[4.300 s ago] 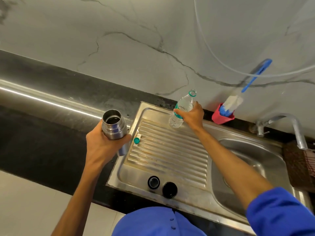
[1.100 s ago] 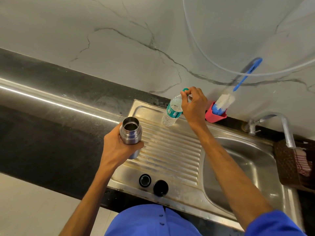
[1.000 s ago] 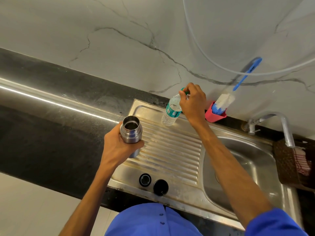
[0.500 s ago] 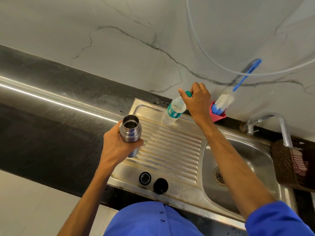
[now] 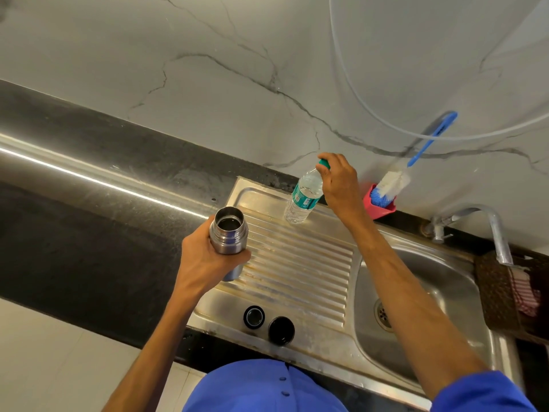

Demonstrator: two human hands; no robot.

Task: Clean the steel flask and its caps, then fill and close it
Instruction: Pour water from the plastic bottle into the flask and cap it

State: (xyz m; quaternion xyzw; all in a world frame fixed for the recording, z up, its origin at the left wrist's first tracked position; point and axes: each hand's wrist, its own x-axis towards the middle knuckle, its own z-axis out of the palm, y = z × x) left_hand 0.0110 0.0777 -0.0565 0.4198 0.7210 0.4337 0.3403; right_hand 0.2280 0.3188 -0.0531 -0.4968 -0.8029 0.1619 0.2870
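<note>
My left hand (image 5: 205, 260) grips the open steel flask (image 5: 228, 231) upright at the left edge of the ribbed drainboard (image 5: 300, 269); dark liquid shows inside its mouth. A clear plastic water bottle (image 5: 303, 197) with a green label stands at the back of the drainboard. My right hand (image 5: 338, 182) pinches its green cap (image 5: 323, 163) at the top. Two black flask caps (image 5: 254, 317) (image 5: 281, 330) lie side by side near the drainboard's front edge.
The sink basin (image 5: 421, 292) with its drain lies to the right, a steel tap (image 5: 481, 224) behind it. A red holder (image 5: 381, 205) with a blue-handled bottle brush (image 5: 395, 181) stands against the marble wall. A dark basket (image 5: 502, 292) with cloth sits far right. Black counter (image 5: 89, 221) stretches left.
The green cap left the drainboard and now sits on the bottle's top under my right fingers, which shifted from the bottle's body to its cap. My left hand brought the flask right, over the drainboard edge.
</note>
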